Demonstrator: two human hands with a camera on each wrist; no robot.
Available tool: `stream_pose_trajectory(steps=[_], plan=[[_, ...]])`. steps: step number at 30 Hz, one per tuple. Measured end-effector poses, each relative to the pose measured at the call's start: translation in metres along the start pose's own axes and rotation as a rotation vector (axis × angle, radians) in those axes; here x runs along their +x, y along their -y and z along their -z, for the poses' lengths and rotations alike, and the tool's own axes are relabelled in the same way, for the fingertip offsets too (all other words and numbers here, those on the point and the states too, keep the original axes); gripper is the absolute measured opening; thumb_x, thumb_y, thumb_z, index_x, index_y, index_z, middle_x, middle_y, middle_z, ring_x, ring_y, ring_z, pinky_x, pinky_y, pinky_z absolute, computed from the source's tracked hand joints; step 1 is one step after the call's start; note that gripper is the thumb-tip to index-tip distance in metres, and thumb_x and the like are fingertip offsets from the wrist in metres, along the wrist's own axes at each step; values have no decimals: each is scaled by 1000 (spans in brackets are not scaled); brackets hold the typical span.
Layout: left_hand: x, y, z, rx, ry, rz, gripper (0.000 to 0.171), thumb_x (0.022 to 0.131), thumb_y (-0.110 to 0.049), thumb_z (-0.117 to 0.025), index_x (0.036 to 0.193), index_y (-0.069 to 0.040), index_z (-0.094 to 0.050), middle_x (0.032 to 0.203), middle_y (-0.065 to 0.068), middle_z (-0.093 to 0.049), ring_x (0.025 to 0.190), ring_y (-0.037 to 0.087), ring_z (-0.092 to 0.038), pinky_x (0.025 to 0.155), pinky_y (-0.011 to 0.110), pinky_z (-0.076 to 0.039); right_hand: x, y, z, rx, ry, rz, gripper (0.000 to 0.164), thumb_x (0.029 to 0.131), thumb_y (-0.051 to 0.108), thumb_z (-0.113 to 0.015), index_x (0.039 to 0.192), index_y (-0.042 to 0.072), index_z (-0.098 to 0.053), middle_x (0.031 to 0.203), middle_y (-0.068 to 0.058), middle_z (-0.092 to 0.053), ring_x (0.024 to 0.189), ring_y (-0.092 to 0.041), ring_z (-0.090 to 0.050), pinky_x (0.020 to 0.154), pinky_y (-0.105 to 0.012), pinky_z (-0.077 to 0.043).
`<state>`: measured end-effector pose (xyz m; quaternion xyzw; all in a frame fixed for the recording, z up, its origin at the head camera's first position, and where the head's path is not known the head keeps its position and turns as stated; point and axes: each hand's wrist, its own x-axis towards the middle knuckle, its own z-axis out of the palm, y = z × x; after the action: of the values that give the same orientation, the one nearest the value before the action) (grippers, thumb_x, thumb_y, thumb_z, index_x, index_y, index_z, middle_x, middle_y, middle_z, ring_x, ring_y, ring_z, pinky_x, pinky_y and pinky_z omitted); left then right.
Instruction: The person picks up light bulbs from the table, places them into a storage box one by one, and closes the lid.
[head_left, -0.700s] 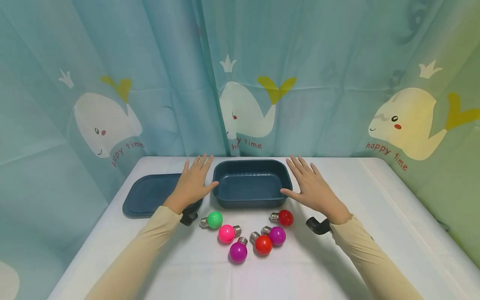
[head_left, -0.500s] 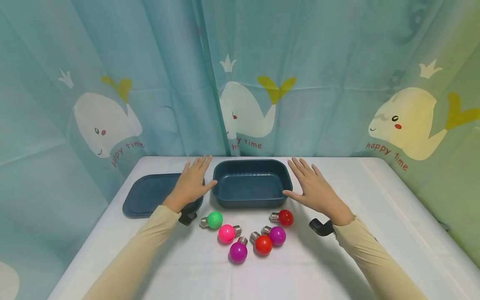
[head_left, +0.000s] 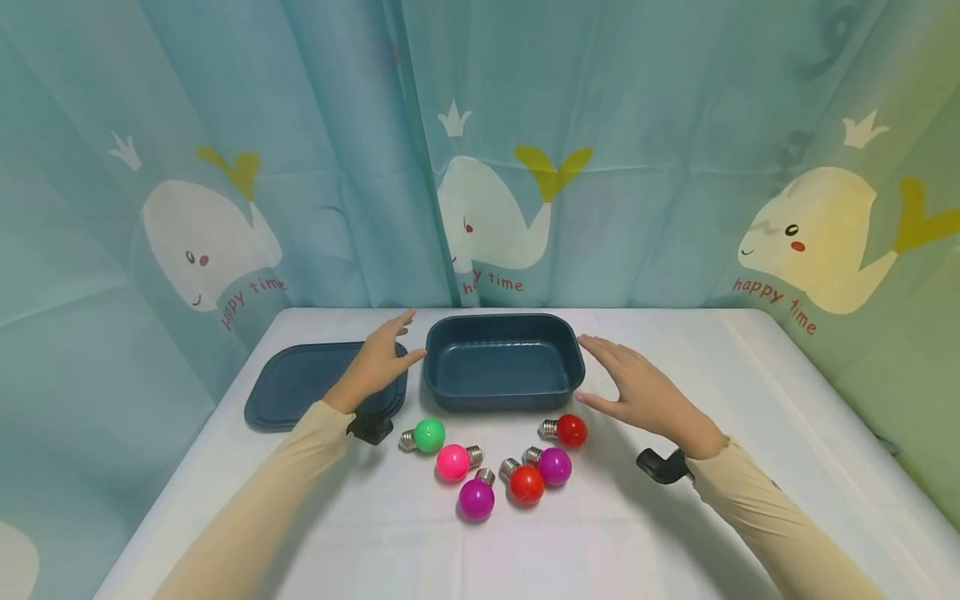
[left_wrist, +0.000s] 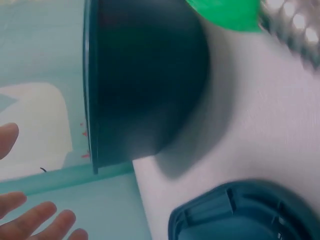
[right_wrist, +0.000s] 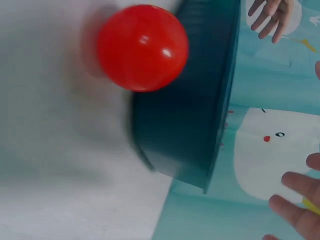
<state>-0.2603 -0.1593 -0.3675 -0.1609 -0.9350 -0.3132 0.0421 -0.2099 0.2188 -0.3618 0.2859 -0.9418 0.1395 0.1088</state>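
A dark blue rectangular container (head_left: 504,403), its inside bare, stands at the back middle of the white table. My left hand (head_left: 372,367) is at its left side, thumb pointing toward the rim and fingers apart from it. On the other side, my right hand (head_left: 645,396) has its fingertips right at the right rim in the head view, thumb spread. Neither hand holds anything. Beneath the left hand lies the flat blue lid (head_left: 300,387), partly covered by the wrist. In the right wrist view, a red bulb (right_wrist: 142,47) overlaps the container wall (right_wrist: 185,130).
Several colored light bulbs with metal screw bases lie before the container, among them a green bulb (head_left: 430,435), a pink bulb (head_left: 453,462) and a purple bulb (head_left: 476,499). A whale-print curtain (head_left: 630,250) hangs behind the table and along its sides.
My right hand has turned and shifted slightly right and down, its fingers drawing closer together. The left hand has turned side-on, fingers now overlapping. The container, lid and bulbs stay put.
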Motion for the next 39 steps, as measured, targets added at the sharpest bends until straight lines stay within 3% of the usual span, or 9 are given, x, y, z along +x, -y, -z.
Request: stream_pose_trajectory(steps=[5,13,19,28,31,39], plan=[[4,5,-2,-135,-8,48,69,90,-20,-63,147,-1,-27,141,25,-43,125,40,-48,99,50,-47,-7,-2,-2,69,5,4,75,79,35,-74,140,4,-41,139,-14,-51,125,-32,-51,102,-51,-45],[6,10,-2,-305,10,138,68,91,-20,-62,148,-8,-28,143,22,-43,125,37,-50,98,50,-48,-17,-5,-10,159,-4,18,68,77,25,-77,134,5,-49,133,-12,-56,121,-30,-54,99,-49,-48],[8,16,-8,-447,36,174,65,93,-15,-58,148,-4,-25,143,24,-41,123,38,-51,96,45,-51,-22,-8,-18,226,-33,50,62,74,18,-80,128,2,-54,127,-11,-60,117,-28,-57,96,-47,-49],[8,19,-14,-681,109,313,61,96,-12,-52,148,-2,-21,142,27,-38,128,41,-45,100,44,-48,-26,-14,-36,332,-81,88,60,72,14,-82,125,3,-57,119,-7,-65,104,-20,-63,88,-40,-54],[8,21,-14,-721,147,347,59,98,-15,-48,148,0,-20,142,28,-37,128,41,-44,101,44,-48,-27,-14,-40,362,-63,77,59,72,14,-81,124,3,-57,118,-8,-66,102,-22,-63,87,-41,-54],[7,23,-19,-719,230,412,53,100,-17,-44,146,1,-25,144,27,-37,129,39,-44,104,44,-45,-29,-14,-44,373,-20,60,53,73,17,-81,120,4,-60,115,-6,-67,102,-21,-63,86,-43,-55]])
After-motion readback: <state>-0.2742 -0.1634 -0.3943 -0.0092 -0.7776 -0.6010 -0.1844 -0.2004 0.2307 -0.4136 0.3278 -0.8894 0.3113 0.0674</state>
